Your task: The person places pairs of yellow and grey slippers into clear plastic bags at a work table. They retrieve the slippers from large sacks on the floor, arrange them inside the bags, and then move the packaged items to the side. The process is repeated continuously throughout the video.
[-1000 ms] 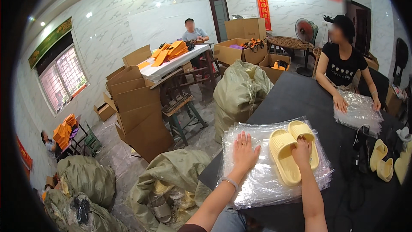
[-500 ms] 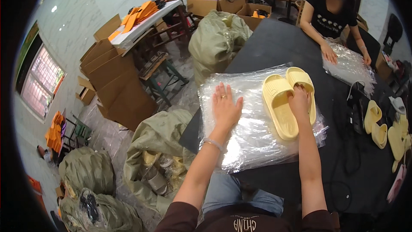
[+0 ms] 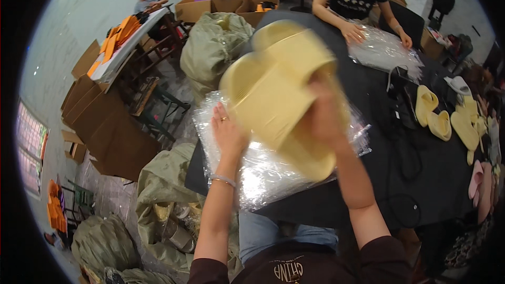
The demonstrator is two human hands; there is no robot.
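A pair of pale yellow slide slippers [image 3: 268,102] is lifted toward me, blurred by motion. My right hand [image 3: 327,110] grips the pair, its fingers tucked in at the foot opening and mostly hidden. Below lies a stack of clear plastic bags [image 3: 258,189] on the black table. My left hand [image 3: 227,129] rests flat on the left part of this stack, fingers stretched out; the slippers pass close to it and cover part of the view beside it.
Across the black table [image 3: 379,179] a co-worker handles more clear bags [image 3: 384,47]. Yellow slippers [image 3: 432,113] and other footwear lie at the right. An open green sack [image 3: 163,194] stands left of my legs, near cardboard boxes [image 3: 115,131]. Another person sits at the far left.
My right hand has raised the slippers off the bag stack, up and leftward. My left hand stays on the bags. The whole view has shifted to the right.
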